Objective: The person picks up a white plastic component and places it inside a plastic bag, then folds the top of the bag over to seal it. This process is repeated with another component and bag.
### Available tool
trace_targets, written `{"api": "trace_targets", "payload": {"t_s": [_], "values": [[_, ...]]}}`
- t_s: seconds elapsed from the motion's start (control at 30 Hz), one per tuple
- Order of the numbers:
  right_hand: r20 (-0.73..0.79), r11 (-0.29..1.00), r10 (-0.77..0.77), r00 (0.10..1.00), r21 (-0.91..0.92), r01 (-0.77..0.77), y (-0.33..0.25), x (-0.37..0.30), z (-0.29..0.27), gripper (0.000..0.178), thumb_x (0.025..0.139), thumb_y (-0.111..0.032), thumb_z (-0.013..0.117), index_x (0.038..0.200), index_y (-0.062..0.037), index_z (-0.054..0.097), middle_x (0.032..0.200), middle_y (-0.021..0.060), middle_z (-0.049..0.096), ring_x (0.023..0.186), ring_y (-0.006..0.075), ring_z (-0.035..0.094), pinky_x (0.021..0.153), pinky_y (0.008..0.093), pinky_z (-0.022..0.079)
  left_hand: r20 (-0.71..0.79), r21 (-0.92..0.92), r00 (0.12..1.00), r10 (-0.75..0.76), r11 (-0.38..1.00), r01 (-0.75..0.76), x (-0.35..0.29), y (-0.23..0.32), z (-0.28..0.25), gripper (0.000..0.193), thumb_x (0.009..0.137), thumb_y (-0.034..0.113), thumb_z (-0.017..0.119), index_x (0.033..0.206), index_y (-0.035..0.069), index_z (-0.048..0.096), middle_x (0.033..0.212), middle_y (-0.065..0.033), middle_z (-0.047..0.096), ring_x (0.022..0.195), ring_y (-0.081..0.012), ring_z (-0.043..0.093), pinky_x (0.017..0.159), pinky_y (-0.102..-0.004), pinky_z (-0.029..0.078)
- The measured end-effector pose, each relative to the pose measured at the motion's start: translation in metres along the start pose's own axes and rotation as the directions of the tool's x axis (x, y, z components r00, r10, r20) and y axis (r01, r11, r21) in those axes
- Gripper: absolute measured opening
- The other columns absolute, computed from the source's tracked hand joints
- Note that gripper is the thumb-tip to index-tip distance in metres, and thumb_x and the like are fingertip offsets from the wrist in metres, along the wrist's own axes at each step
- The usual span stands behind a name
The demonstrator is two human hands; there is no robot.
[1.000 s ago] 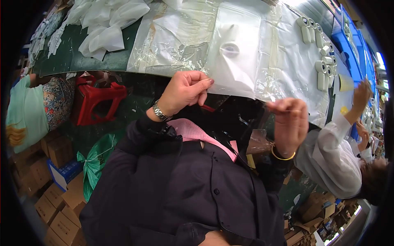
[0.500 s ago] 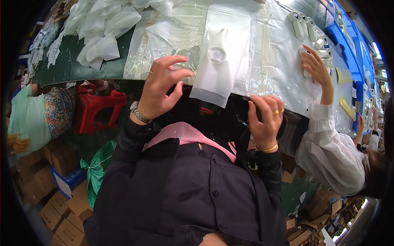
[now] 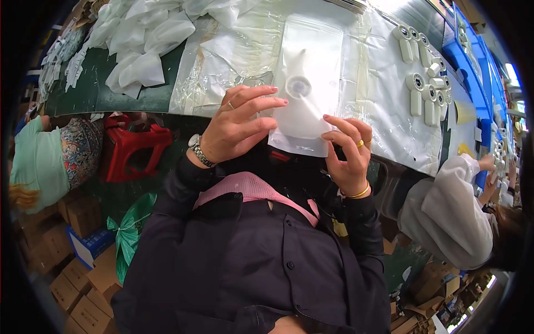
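Note:
A frosted translucent pouch [image 3: 316,55] lies on the table in front of me, its lower end hanging past the near edge. Through its film a pale device with a round head [image 3: 298,87] shows faintly. My right hand [image 3: 349,146] pinches the pouch's lower right corner between thumb and fingers. At the lower left side is my left hand [image 3: 242,119], its fingers stretched out and apart; the tips come close to the pouch, and whether they touch it I cannot tell.
Several white round-headed devices with handles [image 3: 415,92] lie at the right. Crumpled white film bags [image 3: 146,39] are heaped at the left. Blue bins [image 3: 466,61] line the far right. A co-worker's pale sleeve [image 3: 445,214] is at my right, a red stool [image 3: 130,145] at my left.
My right hand has moved up and left onto the pouch's lower corner. My left hand has come nearer the pouch. The co-worker's hand has withdrawn from the white devices.

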State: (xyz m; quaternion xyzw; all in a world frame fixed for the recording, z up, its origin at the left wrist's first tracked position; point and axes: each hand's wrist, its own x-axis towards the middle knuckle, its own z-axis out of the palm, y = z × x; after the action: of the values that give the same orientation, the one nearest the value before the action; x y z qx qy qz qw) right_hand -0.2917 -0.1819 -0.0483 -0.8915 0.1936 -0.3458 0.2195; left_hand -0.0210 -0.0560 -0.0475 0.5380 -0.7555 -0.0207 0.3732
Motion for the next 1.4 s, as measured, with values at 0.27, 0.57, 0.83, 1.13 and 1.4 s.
{"api": "trace_targets", "payload": {"t_s": [0.27, 0.57, 0.83, 1.13, 1.4], "values": [[0.036, 0.988, -0.107, 0.994, -0.111, 0.111, 0.008, 0.011, -0.004, 0.029, 0.081, 0.007, 0.077, 0.104, -0.0104, 0.076, 0.133, 0.0044, 0.078, 0.120, 0.0298, 0.065, 0.107, 0.0401, 0.042, -0.014, -0.025, 1.000, 0.026, 0.999, -0.027, 0.007, 0.002, 0.007, 0.019, 0.087, 0.004, 0.079, 0.102, 0.013, 0.072, 0.135, -0.0064, 0.076, 0.137, -0.0297, 0.066, 0.110, -0.0452, 0.044], [-0.161, 0.968, 0.237, 0.958, 0.125, -0.219, 0.005, 0.014, 0.020, 0.006, 0.095, -0.003, 0.081, 0.096, -0.0061, 0.076, 0.094, 0.0026, 0.076, 0.098, 0.0234, 0.062, 0.095, 0.0341, 0.041, -0.256, -0.215, 0.919, -0.301, 0.944, 0.250, 0.017, 0.011, 0.029, 0.012, 0.096, 0.002, 0.080, 0.103, 0.008, 0.072, 0.111, -0.0098, 0.077, 0.104, -0.0223, 0.074, 0.093, -0.0337, 0.053], [-0.314, 0.911, 0.408, 0.857, 0.193, -0.363, 0.005, 0.035, 0.044, 0.018, 0.097, -0.013, 0.084, 0.085, -0.0042, 0.073, 0.069, 0.0010, 0.060, 0.072, 0.0171, 0.054, 0.084, 0.0323, 0.041, -0.268, -0.537, 0.639, -0.721, 0.662, 0.523, 0.038, 0.009, 0.049, 0.015, 0.097, 0.009, 0.084, 0.092, 0.002, 0.072, 0.089, -0.0037, 0.071, 0.068, -0.0055, 0.063, 0.065, -0.0240, 0.049], [-0.367, 0.944, 0.291, 0.884, -0.038, -0.327, 0.012, 0.036, 0.057, 0.022, 0.092, -0.016, 0.089, 0.078, -0.0071, 0.074, 0.061, -0.0030, 0.052, 0.063, 0.0159, 0.048, 0.081, 0.0328, 0.041, -0.170, -0.616, 0.576, -0.800, 0.542, 0.571, 0.048, 0.004, 0.047, 0.026, 0.101, 0.010, 0.080, 0.083, 0.002, 0.063, 0.065, 0.0045, 0.063, 0.057, -0.0008, 0.055, 0.055, -0.0212, 0.043], [-0.411, 0.936, 0.328, 0.851, 0.017, -0.352, 0.012, 0.032, 0.057, 0.017, 0.093, -0.011, 0.086, 0.105, -0.0054, 0.077, 0.057, -0.0043, 0.050, 0.062, 0.0145, 0.046, 0.085, 0.0322, 0.043, -0.196, -0.470, 0.638, -0.744, 0.642, 0.605, 0.045, -0.001, 0.054, 0.024, 0.100, 0.012, 0.081, 0.087, 0.003, 0.063, 0.066, 0.0012, 0.064, 0.057, -0.0049, 0.057, 0.054, -0.0245, 0.043]]}}
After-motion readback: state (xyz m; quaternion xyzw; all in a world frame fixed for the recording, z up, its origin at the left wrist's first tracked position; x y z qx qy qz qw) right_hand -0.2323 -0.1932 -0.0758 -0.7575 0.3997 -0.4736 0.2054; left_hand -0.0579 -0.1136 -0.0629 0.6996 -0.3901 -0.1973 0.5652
